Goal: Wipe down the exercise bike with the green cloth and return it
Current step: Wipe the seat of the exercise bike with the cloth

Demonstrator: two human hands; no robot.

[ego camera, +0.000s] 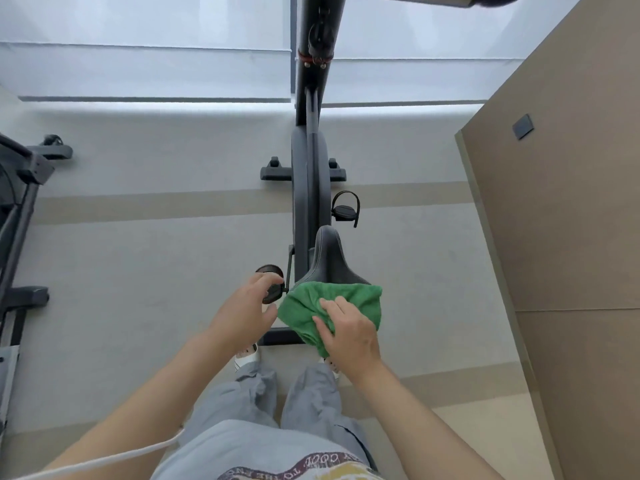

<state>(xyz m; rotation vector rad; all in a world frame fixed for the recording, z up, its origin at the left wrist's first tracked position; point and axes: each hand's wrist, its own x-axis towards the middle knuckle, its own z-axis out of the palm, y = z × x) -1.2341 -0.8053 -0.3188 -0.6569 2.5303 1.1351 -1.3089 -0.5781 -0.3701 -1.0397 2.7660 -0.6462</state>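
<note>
A black exercise bike (308, 188) stands on the floor straight ahead, seen from behind and above. Its black saddle (329, 258) points away from me. The green cloth (332, 306) lies crumpled over the saddle's rear end. My right hand (346, 334) rests on top of the cloth with fingers spread, pressing it onto the saddle. My left hand (249, 306) hovers just left of the cloth with relaxed fingers, holding nothing, above the left pedal (272, 289).
Another exercise machine (17, 209) stands at the left edge. A brown wall panel (568, 202) rises on the right. The bike's right pedal (346, 211) and front stabiliser (273, 173) stick out sideways. My legs and shoes are below the saddle.
</note>
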